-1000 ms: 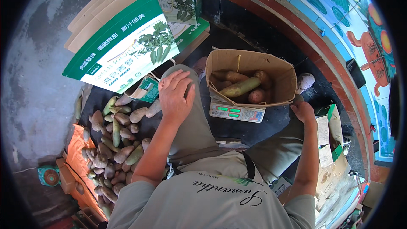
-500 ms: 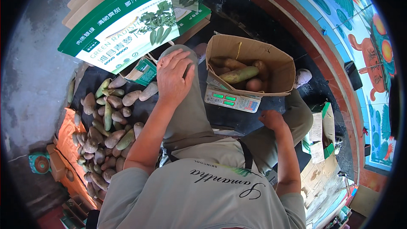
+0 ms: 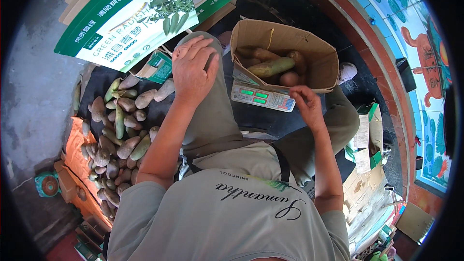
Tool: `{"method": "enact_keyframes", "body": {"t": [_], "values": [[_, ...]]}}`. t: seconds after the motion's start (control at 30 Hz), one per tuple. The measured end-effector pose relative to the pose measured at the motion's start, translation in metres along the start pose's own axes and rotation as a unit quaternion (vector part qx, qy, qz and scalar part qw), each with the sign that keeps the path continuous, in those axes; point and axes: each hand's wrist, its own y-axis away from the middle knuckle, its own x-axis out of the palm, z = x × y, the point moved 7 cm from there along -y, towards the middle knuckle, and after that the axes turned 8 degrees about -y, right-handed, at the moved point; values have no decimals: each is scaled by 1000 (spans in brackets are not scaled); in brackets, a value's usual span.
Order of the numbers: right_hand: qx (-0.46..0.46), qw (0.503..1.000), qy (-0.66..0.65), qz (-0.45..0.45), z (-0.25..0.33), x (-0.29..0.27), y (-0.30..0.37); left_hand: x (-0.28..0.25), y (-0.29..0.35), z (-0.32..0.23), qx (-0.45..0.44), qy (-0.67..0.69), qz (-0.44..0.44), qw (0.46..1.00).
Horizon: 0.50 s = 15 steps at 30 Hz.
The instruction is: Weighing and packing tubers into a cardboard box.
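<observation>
An open cardboard box [image 3: 316, 70] stands on a digital scale [image 3: 263, 97] with lit green displays. Several radishes lie in it: a long green radish [image 3: 273, 67] on top, others brown with soil. Just beyond the scale's keypad, at the box's near edge, is my right hand [image 3: 309, 108], its fingers loosely bent and slightly apart with nothing seen in them. Whether its fingertips touch the box or the scale, I cannot tell. My left hand [image 3: 194, 70] rests flat on my left knee, fingers stretched out and holding nothing.
A heap of soil-covered radishes [image 3: 116, 150] lies to my left, partly on orange sheeting [image 3: 79, 137]. Printed green-and-white cartons [image 3: 140, 19] stand at the far left. Flattened cardboard [image 3: 360, 193] and an opened carton [image 3: 374, 137] are at the right, near a curved red-brown ledge [image 3: 382, 53].
My right hand has risen from above my right thigh to the scale and box's near edge, its fingers loosening from a fist. My left hand stays on the knee. The view has shifted slightly.
</observation>
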Motion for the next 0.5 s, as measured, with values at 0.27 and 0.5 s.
{"method": "enact_keyframes", "body": {"t": [0.27, 0.5], "values": [[-67, 976, 205, 31, 10, 28, -65, -1, 0, -1, 8, 3, -10, 1000], [169, 885, 296, 317, -44, 74, -94, -2, 4, 8, 4, 16, -23, 1000]]}}
